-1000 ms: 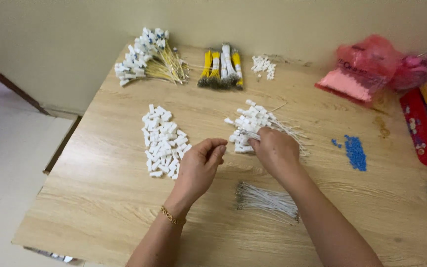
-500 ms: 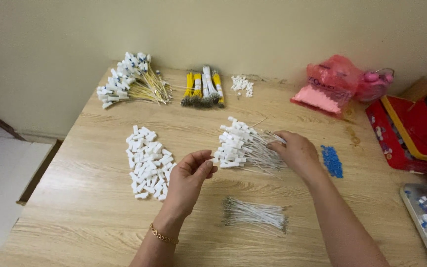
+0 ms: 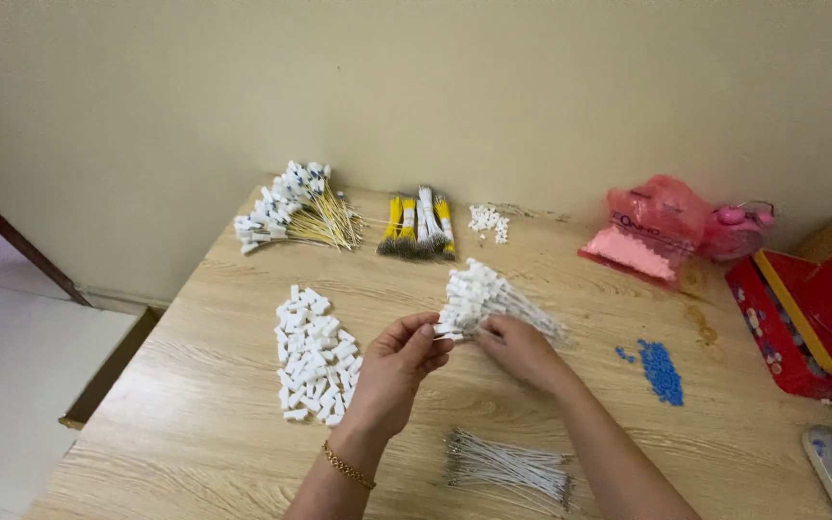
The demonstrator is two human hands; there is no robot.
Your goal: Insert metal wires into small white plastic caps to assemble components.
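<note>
On the pale wood-grain table (image 3: 195, 424), far left, lay a loose heap of small white plastic connector housings (image 3: 314, 354), blocky and matte. Next came the left hand (image 3: 399, 371), fingers curled in a pinch, tips meeting at the bundle's near end, a thin gold bracelet (image 3: 344, 465) at the wrist. Between both hands sat the bundle of white wires with white connectors (image 3: 479, 297), connectors clustered like a bristly head, thin wires fanning behind. Over to the right hand (image 3: 519, 349): closed around the wire end of that bundle, knuckles up. Below it, a flat sheaf of bare white wires (image 3: 507, 464) rested on the table. Farther right lay a scatter of tiny blue beads (image 3: 662, 369).
</note>
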